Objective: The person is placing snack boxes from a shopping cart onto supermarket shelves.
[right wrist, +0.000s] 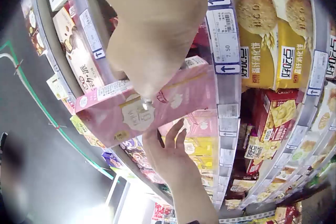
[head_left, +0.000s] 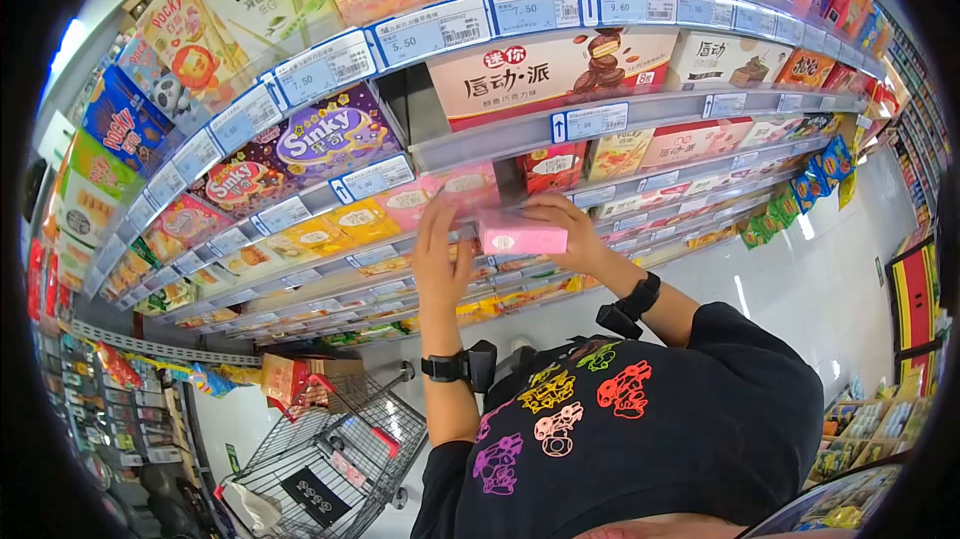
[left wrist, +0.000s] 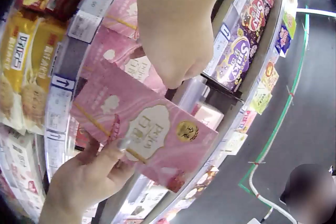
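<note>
I stand at a snack shelf with both hands raised. My right hand point(head_left: 565, 224) grips a pink snack box point(head_left: 522, 237) by its end and holds it in front of the shelf edge. In the left wrist view its thumb lies across the box's point(left wrist: 147, 124) face. My left hand point(head_left: 437, 239) is beside the box with straight fingers pointing up at the row of pink boxes point(head_left: 455, 184) on the shelf. From the right wrist view, the left hand point(right wrist: 170, 153) is open just behind the box point(right wrist: 126, 113).
Curved shelves with price tags point(head_left: 378, 177) hold purple Sinky boxes point(head_left: 330, 139), yellow biscuit boxes point(right wrist: 273, 50) and a large chocolate-pie box point(head_left: 550, 69). A shopping cart point(head_left: 320, 459) with a few items stands at my lower left. The aisle floor point(head_left: 830, 279) runs off to the right.
</note>
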Demonstrator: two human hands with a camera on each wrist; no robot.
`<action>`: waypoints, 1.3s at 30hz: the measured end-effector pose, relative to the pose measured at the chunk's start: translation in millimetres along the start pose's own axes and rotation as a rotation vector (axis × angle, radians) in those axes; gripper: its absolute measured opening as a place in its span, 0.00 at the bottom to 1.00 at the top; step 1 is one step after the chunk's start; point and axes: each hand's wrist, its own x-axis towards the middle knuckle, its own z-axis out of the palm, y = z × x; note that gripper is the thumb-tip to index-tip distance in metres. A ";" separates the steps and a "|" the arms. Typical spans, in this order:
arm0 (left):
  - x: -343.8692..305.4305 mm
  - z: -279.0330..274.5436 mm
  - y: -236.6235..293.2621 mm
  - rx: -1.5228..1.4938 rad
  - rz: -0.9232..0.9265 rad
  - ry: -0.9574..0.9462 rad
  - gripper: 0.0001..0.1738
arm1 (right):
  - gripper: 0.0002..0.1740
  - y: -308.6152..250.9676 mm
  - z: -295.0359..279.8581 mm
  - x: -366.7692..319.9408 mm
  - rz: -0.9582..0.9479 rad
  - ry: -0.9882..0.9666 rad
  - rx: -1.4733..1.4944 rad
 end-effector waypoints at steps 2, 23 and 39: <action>9.2 -9.6 1.9 0.015 -0.008 -0.053 0.29 | 0.20 2.9 2.9 3.1 0.049 -0.032 0.147; 39.4 -22.5 -10.3 0.117 -0.041 -0.250 0.31 | 0.25 13.4 36.9 14.3 0.168 -0.020 0.344; 49.2 -18.7 -22.6 0.138 -0.083 -0.273 0.25 | 0.20 8.1 18.7 11.1 0.326 -0.303 0.312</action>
